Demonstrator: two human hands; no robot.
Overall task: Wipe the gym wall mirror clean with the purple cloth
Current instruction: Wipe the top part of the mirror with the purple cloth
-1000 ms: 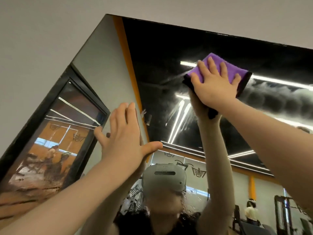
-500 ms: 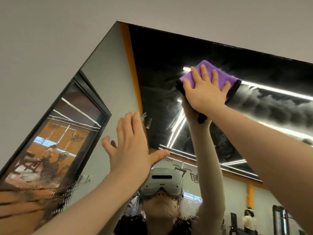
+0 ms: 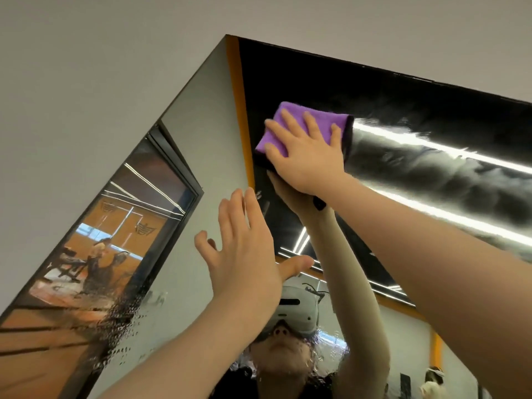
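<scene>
Right hand (image 3: 308, 156) presses the purple cloth (image 3: 290, 122) flat on the mirror (image 3: 403, 105); left hand (image 3: 244, 254) spread.

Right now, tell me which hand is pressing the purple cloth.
The right hand, fingers spread flat over the purple cloth; the left hand is bare.

Right hand (image 3: 308, 156) on cloth (image 3: 299, 122) on mirror (image 3: 201, 133); left hand (image 3: 244, 254) below-left

No text, brand or number can be read. The mirror (image 3: 201, 145) reflects dark emblem-like marks on the orange wall (image 3: 123, 223), too small and blurred to make out.
</scene>
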